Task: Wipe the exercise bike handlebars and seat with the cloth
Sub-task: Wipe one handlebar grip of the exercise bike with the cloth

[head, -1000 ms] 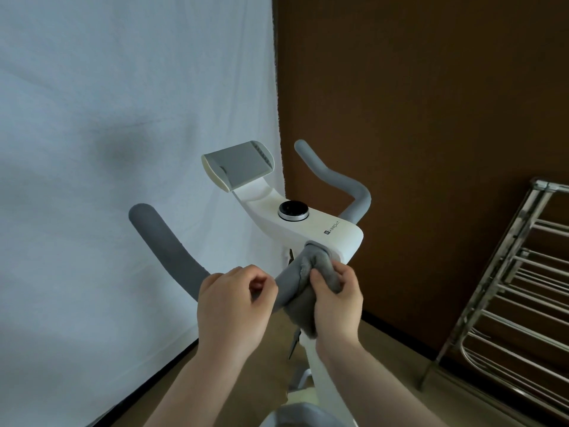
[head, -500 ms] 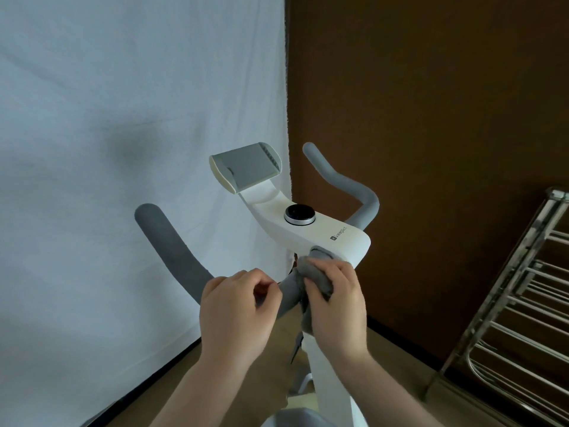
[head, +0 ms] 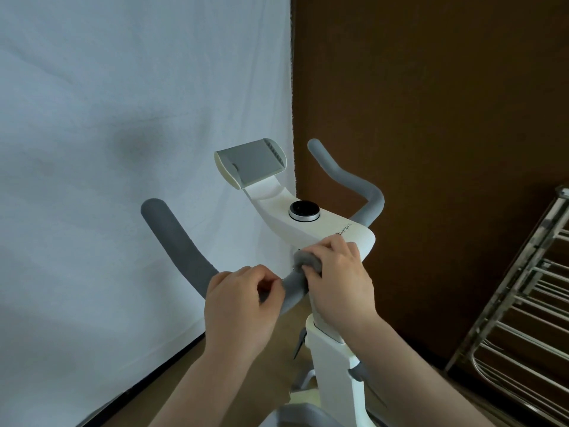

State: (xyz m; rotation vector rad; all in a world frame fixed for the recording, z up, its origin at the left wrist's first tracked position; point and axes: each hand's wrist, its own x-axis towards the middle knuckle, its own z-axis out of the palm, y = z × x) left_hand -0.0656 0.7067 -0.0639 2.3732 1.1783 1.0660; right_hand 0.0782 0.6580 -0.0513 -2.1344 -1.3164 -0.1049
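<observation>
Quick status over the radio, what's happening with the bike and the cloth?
Left hand grips left handlebar. Right hand holds grey cloth bunched against the bar's inner end, under white console. Nothing in the way.

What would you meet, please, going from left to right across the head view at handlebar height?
Left handlebar horn → left hand → grey cloth under the right hand → metal rack.

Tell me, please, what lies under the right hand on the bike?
Under the right hand a bunched grey cloth shows at the fingertips, pressed on the grey handlebar beside the white console. The hand hides the rest of the cloth and that stretch of bar.
</observation>
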